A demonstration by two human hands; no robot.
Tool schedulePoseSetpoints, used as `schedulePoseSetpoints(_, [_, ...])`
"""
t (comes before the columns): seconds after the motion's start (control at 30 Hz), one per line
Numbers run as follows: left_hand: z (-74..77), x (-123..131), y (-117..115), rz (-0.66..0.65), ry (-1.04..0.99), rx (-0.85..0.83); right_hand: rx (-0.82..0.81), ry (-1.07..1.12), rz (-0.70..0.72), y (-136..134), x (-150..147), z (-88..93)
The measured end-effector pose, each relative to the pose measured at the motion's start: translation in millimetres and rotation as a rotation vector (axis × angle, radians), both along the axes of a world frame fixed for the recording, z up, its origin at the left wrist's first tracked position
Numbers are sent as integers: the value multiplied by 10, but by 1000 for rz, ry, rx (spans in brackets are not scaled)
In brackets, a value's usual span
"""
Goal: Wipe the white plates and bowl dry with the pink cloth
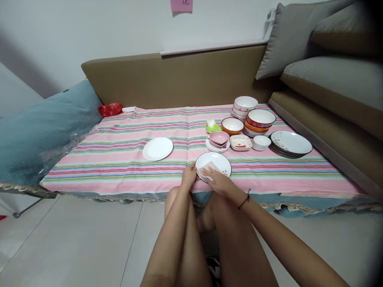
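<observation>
A white dinner plate (221, 161) with a dark rim and a small floral print rests tilted at the front edge of the striped cloth, over my knees. My left hand (189, 175) is closed on the plate's left rim, its thumb near the top side. With fingers spread and lying flat, my right hand (218, 181) presses a pale pinkish tissue (209, 165) against the plate's face. Just behind the plate, a pink heart-shaped bowl (219, 138) sits on small white plates (211, 148). To the left lies a plain white plate (158, 148) by itself.
Stacked bowls (261, 118), an orange bowl (232, 125), square dishes (241, 142), small white dishes (261, 142) and large plates (291, 142) stand to the right. A green item (213, 126) lies behind. Cushions (332, 83) pile at right; a red package (110, 109) is far left.
</observation>
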State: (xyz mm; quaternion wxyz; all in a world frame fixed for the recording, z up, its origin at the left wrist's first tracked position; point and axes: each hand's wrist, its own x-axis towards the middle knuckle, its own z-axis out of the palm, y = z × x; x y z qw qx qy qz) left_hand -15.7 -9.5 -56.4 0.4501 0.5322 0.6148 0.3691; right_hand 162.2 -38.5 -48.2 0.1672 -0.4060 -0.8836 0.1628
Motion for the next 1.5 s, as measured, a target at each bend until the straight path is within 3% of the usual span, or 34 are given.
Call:
schedulePoseSetpoints(0.07, [8,11,-2,2,-18,-6,59,-43,3,-207,175,22])
schedulePoseSetpoints(0.17, [25,30,-8,11,-51,-30,82,-175,-104,-328,420,-23])
schedulePoseSetpoints(0.27, [33,36,-9,18,-51,-34,96,-265,-238,-191,472,-111])
schedulePoseSetpoints(0.37, [37,27,-9,20,-11,-18,88,-239,-328,37,307,-142])
schedulePoseSetpoints(0.47, [50,19,-13,1,28,-12,34,-134,-247,109,120,-104])
schedulePoseSetpoints(0.6, [78,25,-20,4,19,-28,82,-47,-37,-104,147,-96])
schedulePoseSetpoints(0.77, [95,48,-20,19,-31,-57,159,-258,-193,-216,323,-118])
schedulePoseSetpoints(0.9, [86,54,-22,37,-21,-80,101,-417,-281,-145,209,10])
schedulePoseSetpoints(1.1, [37,9,15,85,108,5,53,-434,-205,-279,33,184])
schedulePoseSetpoints(1.33, [10,-2,53,66,144,81,46,91,12,-343,-93,3])
schedulePoseSetpoints(1.4, [4,5,51,78,157,91,90,127,60,-356,-34,-68])
schedulePoseSetpoints(1.5, [4,17,42,95,154,38,150,51,25,-368,178,-146])
